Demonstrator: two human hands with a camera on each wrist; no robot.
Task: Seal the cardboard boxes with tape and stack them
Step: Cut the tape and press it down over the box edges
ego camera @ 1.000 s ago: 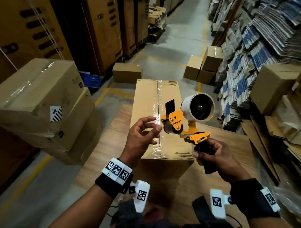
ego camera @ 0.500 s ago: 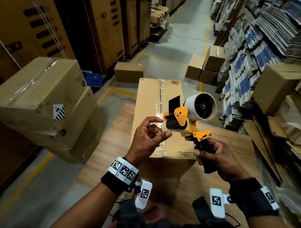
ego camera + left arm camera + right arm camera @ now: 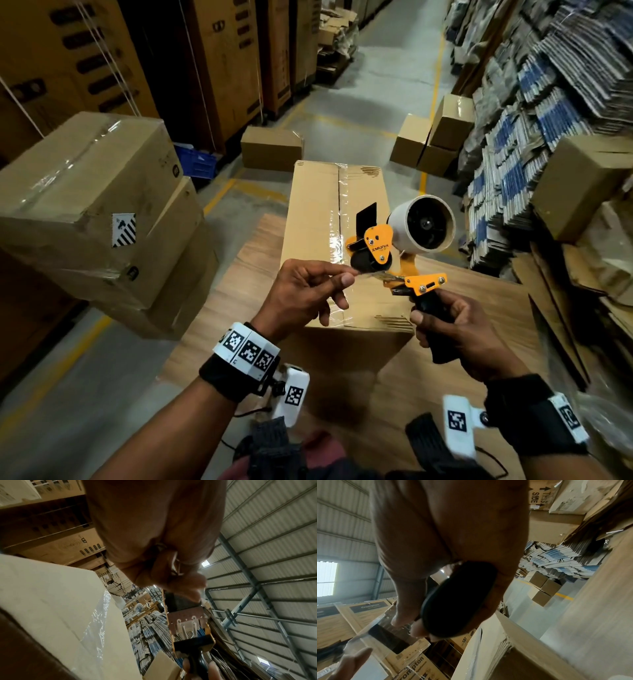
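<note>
The tall cardboard box (image 3: 337,240) stands on the wooden table (image 3: 239,291), its top seam taped; it looks stiff but bulky, best lifted by opposite sides. The right hand (image 3: 455,339) grips the tape dispenser (image 3: 400,250) handle. The left hand (image 3: 305,294) pinches the thin, sticky tape end (image 3: 368,273).

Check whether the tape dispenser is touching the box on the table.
Apart. The head view shows the tape dispenser held by the right hand above the box.

Stacked boxes (image 3: 92,219) crowd the table's (image 3: 239,291) left edge and leaning cardboard sheets (image 3: 561,308) hem its right, while the long box (image 3: 315,219) fills the middle.
</note>
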